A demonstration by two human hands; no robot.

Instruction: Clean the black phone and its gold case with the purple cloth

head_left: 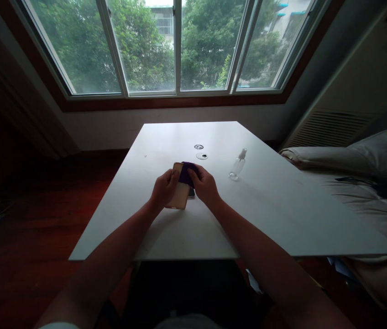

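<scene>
My left hand (164,186) is closed on the left edge of a pale phone case (179,196), held tilted above the table. My right hand (206,183) pinches a dark purple cloth (187,174), which lies against the upper right part of the case. Behind the case, a dark flat object (191,193) shows only at its corner; it looks like a phone, but most of it is hidden. A clear spray bottle (236,168) with a pump top stands to the right of my right hand.
Two small round items, a patterned disc (198,147) and a ring-like disc (202,156), lie beyond my hands on the white table (265,214). A couch with light covers (337,183) is at the right. The window (176,50) is behind the table.
</scene>
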